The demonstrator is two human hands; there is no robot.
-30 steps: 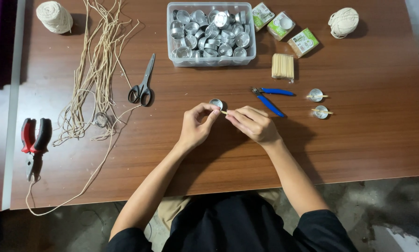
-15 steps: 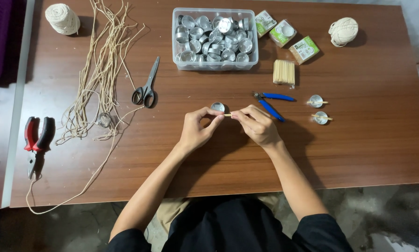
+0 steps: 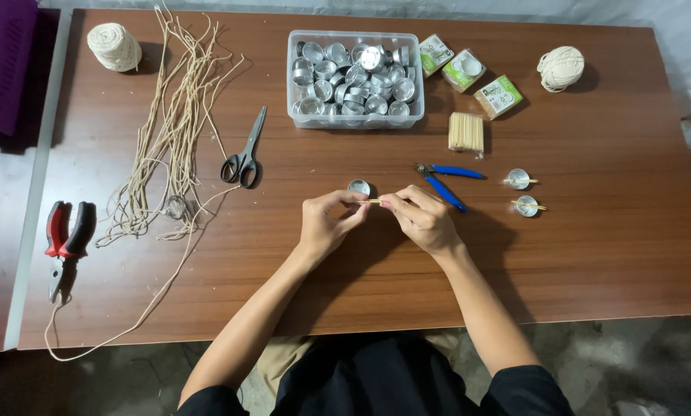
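My left hand (image 3: 326, 222) and my right hand (image 3: 418, 218) meet over the middle of the brown table (image 3: 607, 254). Together they pinch a thin wooden stick (image 3: 371, 201), one hand at each end. A small round metal cup (image 3: 358, 187) sits on the table just beyond the fingertips. Blue-handled pliers (image 3: 447, 179) lie right of my right hand. Farther right, two metal cups (image 3: 522, 192) each carry a stick across the top.
A clear box (image 3: 355, 119) of several metal cups stands at the back. A stick bundle (image 3: 466, 132) and small packets (image 3: 464, 70) lie right of it. Scissors (image 3: 244, 152), cut cords (image 3: 168, 131), red pliers (image 3: 66, 239) and twine balls (image 3: 114, 46) (image 3: 560, 68) are spread around.
Both hands stay together on the stick, shifting only slightly. The view has drifted a little. Nothing on the table has moved.
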